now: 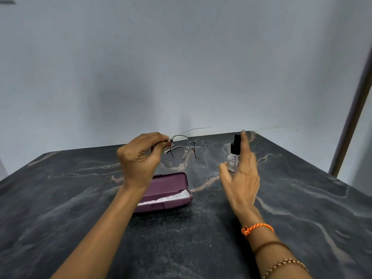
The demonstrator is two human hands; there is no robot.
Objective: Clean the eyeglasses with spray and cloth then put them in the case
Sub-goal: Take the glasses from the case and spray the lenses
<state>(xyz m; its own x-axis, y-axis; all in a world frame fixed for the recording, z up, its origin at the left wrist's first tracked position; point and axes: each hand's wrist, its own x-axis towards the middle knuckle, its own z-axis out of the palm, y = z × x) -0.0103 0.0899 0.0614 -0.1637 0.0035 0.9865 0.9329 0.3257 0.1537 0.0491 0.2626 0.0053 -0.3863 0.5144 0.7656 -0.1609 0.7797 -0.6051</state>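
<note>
My left hand pinches the left hinge of thin metal-framed eyeglasses and holds them up above the table, lenses facing me, one temple arm sticking out to the right. My right hand holds a small clear spray bottle with a black nozzle, forefinger raised beside the top, to the right of the glasses. An open purple glasses case lies on the table below my left wrist, and a white cloth lies inside it.
The dark marbled table ends at a grey wall behind. A brown door frame edge runs up the right side. My right wrist wears an orange thread and bead bracelets.
</note>
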